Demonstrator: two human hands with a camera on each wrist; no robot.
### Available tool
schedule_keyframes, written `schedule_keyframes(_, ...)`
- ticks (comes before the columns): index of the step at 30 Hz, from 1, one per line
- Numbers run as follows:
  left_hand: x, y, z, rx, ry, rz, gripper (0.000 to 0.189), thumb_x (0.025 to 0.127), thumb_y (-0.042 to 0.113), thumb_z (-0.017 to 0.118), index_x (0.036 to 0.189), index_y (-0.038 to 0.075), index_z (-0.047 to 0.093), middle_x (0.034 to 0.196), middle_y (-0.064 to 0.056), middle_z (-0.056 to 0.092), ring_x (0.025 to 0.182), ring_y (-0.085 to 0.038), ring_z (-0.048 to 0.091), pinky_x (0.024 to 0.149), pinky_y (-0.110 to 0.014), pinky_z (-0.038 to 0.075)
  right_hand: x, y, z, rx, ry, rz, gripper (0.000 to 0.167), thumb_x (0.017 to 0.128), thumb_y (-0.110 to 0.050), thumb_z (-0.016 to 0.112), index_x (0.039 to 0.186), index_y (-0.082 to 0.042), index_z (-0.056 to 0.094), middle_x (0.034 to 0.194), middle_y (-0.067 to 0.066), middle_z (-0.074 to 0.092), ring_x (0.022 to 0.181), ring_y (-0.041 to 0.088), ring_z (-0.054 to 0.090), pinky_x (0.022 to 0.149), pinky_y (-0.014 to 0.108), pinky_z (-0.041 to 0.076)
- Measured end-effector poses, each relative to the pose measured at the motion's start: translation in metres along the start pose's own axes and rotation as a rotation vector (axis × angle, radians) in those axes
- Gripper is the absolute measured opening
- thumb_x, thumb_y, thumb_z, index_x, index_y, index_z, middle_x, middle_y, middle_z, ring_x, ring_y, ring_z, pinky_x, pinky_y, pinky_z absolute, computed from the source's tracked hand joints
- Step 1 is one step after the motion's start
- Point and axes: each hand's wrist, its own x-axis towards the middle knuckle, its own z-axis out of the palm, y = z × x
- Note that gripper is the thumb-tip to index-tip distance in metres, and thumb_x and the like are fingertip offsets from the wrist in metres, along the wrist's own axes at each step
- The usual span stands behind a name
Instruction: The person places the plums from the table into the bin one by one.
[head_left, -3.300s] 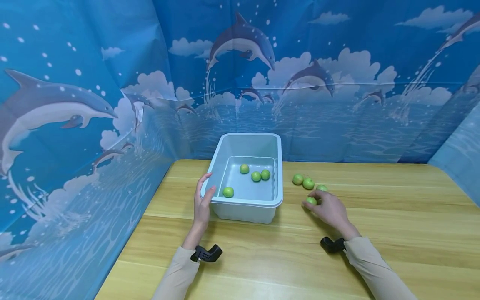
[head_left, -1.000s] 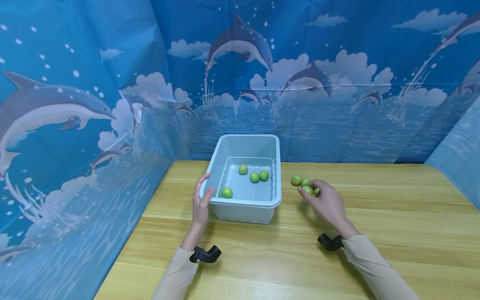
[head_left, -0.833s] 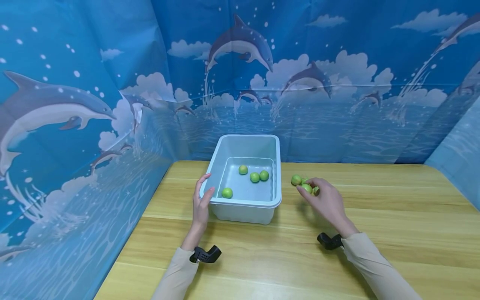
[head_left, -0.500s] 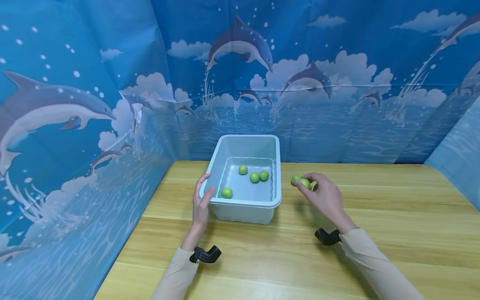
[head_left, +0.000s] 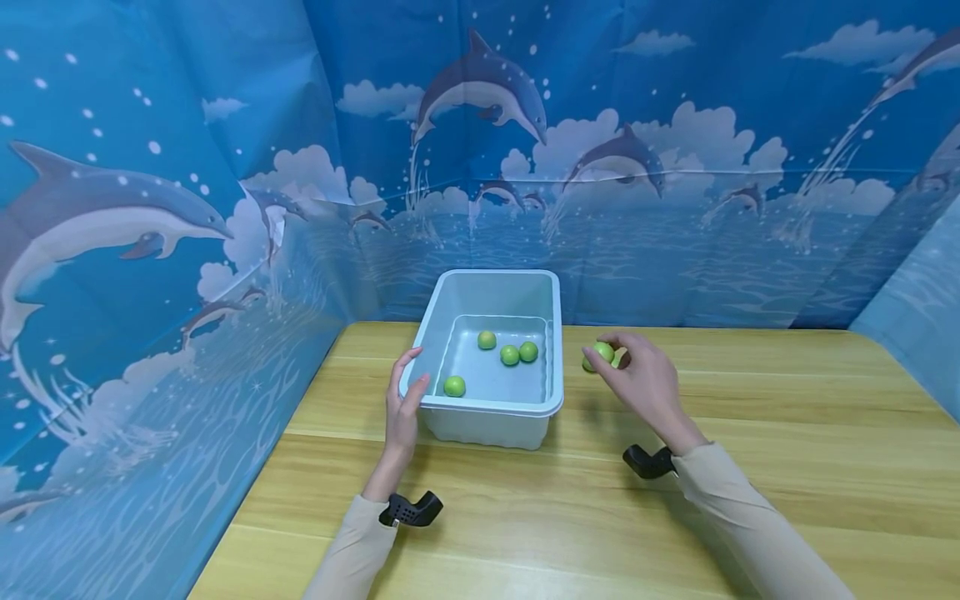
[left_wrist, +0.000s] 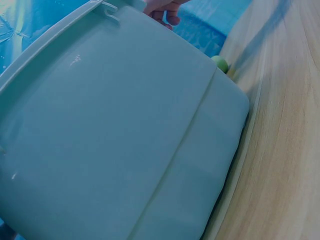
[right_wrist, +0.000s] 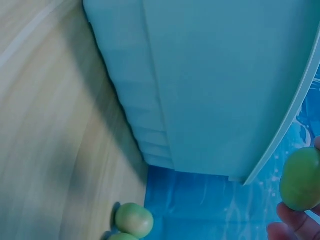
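Observation:
A pale blue plastic tub (head_left: 487,422) stands on the table, and its near left corner is gripped at the rim by my left hand (head_left: 402,412). Several small round green fruits (head_left: 454,386) lie on the tub's floor. To the right of the tub, my right hand (head_left: 645,379) pinches one green fruit (head_left: 603,351) between thumb and fingers. In the right wrist view that held fruit (right_wrist: 301,179) is raised above the table. Below it, at least two more green fruits (right_wrist: 134,220) rest on the wood; in the head view they are mostly hidden behind the hand and the held fruit.
The wooden table (head_left: 787,450) extends to the right and toward me. A blue dolphin-printed sheet (head_left: 675,250) hangs behind the table and along its left side, close behind the tub's far wall. Black wrist cameras (head_left: 415,508) sit on both wrists.
My right hand has picked a green fruit up from the near side of the group and carried it up and leftward toward the tub. The left hand and the tub have stayed in place.

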Motion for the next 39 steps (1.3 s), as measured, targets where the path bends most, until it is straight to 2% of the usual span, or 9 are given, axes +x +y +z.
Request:
schedule_keyframes(9, 0.0, 0.0, 0.0, 0.014, 0.004, 0.005, 0.045, 0.094, 0.015, 0.047, 0.136, -0.002, 0.042, 0.144, -0.018, 0.036, 0.135, -0.03, 0.027, 0.106, -0.055, 0.014, 0.006, -0.007, -0.001, 0.029, 0.015, -0.022, 0.035, 0.086, -0.039, 0.068, 0.103, -0.008, 0.068, 0.091, 0.005, 0.062, 0.063, 0.016, 0.052, 0.052, 0.034, 0.04)
schedule_keyframes(24, 0.0, -0.001, 0.0, 0.017, 0.004, -0.008, 0.045, 0.093, 0.013, 0.046, 0.136, -0.001, 0.042, 0.146, -0.017, 0.034, 0.135, -0.03, 0.026, 0.106, -0.055, 0.014, 0.018, -0.018, 0.003, 0.078, 0.033, -0.085, 0.029, 0.085, -0.032, 0.072, 0.099, -0.007, 0.068, 0.09, 0.007, 0.061, 0.069, 0.02, 0.056, 0.057, 0.035, 0.043)
schedule_keyframes(30, 0.0, -0.001, 0.0, 0.021, 0.006, -0.012, 0.046, 0.093, 0.014, 0.046, 0.136, -0.001, 0.042, 0.146, -0.017, 0.034, 0.135, -0.03, 0.026, 0.106, -0.056, 0.014, 0.022, -0.023, 0.005, 0.079, 0.023, -0.088, 0.031, 0.085, -0.033, 0.071, 0.101, -0.007, 0.068, 0.091, 0.006, 0.061, 0.07, 0.018, 0.054, 0.057, 0.034, 0.042)
schedule_keyframes(39, 0.0, -0.002, 0.0, 0.013, 0.001, -0.009, 0.046, 0.093, 0.015, 0.046, 0.136, -0.001, 0.041, 0.146, -0.018, 0.033, 0.135, -0.031, 0.025, 0.106, -0.057, 0.014, 0.031, -0.033, 0.011, 0.079, -0.012, -0.091, 0.032, 0.085, -0.035, 0.071, 0.103, -0.008, 0.068, 0.093, 0.006, 0.061, 0.07, 0.022, 0.055, 0.057, 0.034, 0.041)
